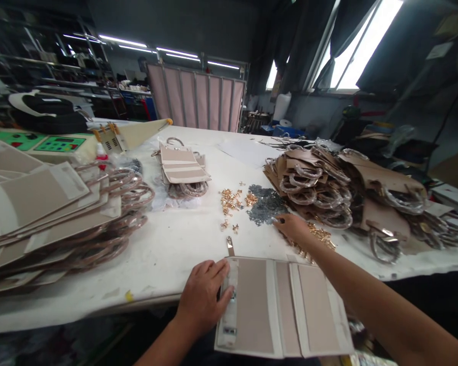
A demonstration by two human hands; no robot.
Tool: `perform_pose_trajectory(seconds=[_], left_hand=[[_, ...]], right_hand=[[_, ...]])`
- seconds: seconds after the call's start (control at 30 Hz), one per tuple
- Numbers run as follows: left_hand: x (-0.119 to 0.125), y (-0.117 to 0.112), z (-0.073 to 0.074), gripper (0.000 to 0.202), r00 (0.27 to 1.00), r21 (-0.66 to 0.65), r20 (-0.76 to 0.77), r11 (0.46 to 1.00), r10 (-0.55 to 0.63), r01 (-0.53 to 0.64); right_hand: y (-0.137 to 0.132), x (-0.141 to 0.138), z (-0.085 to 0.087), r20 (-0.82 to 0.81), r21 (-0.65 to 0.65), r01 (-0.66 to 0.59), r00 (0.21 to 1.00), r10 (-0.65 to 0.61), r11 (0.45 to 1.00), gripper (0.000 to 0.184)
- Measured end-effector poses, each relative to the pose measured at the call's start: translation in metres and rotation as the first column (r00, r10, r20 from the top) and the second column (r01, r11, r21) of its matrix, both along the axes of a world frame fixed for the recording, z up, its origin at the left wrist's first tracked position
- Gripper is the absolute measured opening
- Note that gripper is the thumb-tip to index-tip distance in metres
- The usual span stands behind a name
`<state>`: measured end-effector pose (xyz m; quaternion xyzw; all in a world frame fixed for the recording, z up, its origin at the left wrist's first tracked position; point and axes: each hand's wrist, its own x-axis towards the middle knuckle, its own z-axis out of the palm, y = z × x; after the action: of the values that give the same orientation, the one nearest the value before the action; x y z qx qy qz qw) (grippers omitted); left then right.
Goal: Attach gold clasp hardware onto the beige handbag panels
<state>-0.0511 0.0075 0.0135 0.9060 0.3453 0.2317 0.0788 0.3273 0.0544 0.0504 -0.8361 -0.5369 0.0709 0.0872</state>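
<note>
A beige handbag panel (254,305) with white tape strips lies at the table's front edge, lining side up. My left hand (204,292) grips its left edge, thumb on top near small metal fittings. A strap with a gold metal end (230,245) sticks out beyond the panel's top corner. My right hand (294,227) reaches to the near right side of a pile of small flat grey metal pieces (265,206). Its fingers are pinched together, with a dark spot at the tips too small to name. Gold-coloured fittings (320,235) lie partly hidden behind my right wrist.
More gold fittings (229,201) lie loose on the white table (171,244). Stacked beige bag pieces with wrapped handles (53,208) fill the left side. Brown bag pieces (309,178) are heaped at the right. A smaller stack (185,165) stands behind, near a green control panel (61,144).
</note>
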Motion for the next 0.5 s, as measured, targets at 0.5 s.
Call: perform_pose_trajectory(seconds=[0.5], left_hand=[[0.004, -0.008, 0.006, 0.046, 0.999, -0.040, -0.050, 0.999, -0.016, 0.014]], right_hand=[[0.004, 0.001, 0.008, -0.087, 0.070, -0.050, 0.995, 0.056, 0.996, 0.017]])
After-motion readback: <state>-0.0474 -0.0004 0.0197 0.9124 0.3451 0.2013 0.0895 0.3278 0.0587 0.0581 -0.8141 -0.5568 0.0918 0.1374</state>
